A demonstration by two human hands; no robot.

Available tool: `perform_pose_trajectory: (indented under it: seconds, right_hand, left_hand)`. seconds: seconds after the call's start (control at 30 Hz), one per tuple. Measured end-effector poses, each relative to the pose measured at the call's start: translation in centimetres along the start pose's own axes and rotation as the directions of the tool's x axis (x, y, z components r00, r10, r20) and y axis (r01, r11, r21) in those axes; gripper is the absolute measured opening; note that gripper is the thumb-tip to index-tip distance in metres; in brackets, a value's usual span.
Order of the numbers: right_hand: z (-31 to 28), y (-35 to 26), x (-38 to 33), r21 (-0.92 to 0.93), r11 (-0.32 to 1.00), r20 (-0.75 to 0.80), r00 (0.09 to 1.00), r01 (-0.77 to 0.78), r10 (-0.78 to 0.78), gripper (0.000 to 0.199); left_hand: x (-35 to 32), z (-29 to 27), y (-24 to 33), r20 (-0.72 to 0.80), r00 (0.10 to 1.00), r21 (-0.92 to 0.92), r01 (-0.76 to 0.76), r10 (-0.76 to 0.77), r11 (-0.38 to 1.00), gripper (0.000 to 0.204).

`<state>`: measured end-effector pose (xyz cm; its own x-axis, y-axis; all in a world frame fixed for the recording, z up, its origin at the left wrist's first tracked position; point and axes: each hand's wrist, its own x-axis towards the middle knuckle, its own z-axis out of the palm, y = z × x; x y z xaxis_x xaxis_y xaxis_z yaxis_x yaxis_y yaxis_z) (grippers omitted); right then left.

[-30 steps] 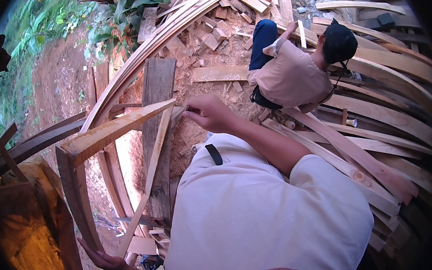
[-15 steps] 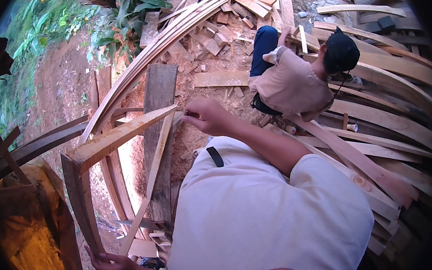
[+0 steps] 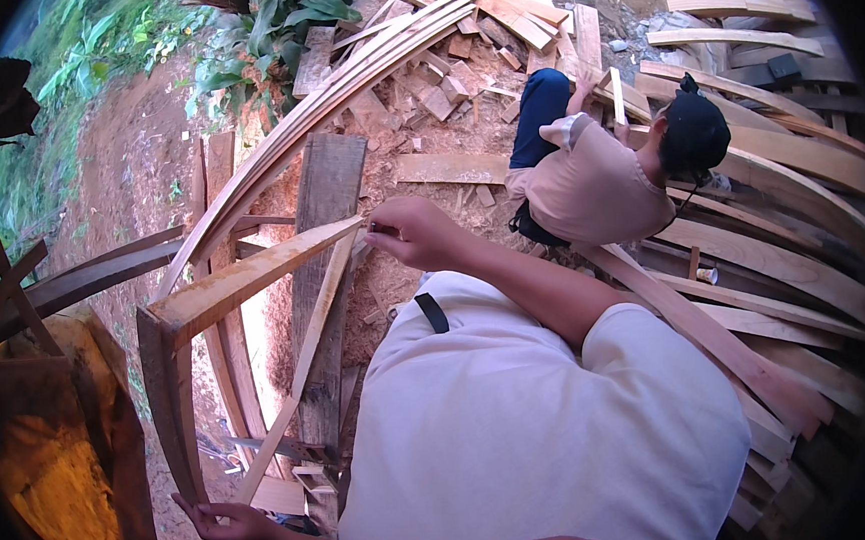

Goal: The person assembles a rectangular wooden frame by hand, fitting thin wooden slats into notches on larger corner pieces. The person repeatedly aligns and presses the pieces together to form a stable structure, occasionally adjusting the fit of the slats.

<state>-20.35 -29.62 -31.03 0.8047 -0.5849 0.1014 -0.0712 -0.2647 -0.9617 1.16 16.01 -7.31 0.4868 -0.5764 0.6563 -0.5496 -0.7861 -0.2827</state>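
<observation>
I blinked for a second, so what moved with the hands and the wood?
Hardly anything moved. The left hand crept slightly up the thin slat it holds. The right hand stayed at the tip of the angled plank. The crouching person among the boards stayed put.

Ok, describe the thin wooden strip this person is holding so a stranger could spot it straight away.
Start at the white shirt filling the lower middle. Left of it stands a frame of thick planks; the thin strip runs slantwise from the right hand down to the left hand. It is far slimmer than every board around it.
</observation>
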Motion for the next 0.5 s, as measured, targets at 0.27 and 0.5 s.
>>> perform_pose_trajectory:
  seconds: [0.27, 0.5]
  right_hand:
    - [0.3, -0.1, 0.3, -0.057, 0.996, 0.023, 0.998, 0.063, -0.062, 0.020]
    - [0.9, -0.2, -0.1, -0.067, 0.995, 0.033, 0.997, 0.067, -0.065, 0.020]
  left_hand:
    - [0.6, 0.6, 1.8, -0.066, 0.997, -0.048, -0.036, 0.033, 0.998, 0.010]
    - [-1.3, 1.4, 1.2, -0.044, 0.993, -0.006, 0.109, -0.110, 0.994, 0.004]
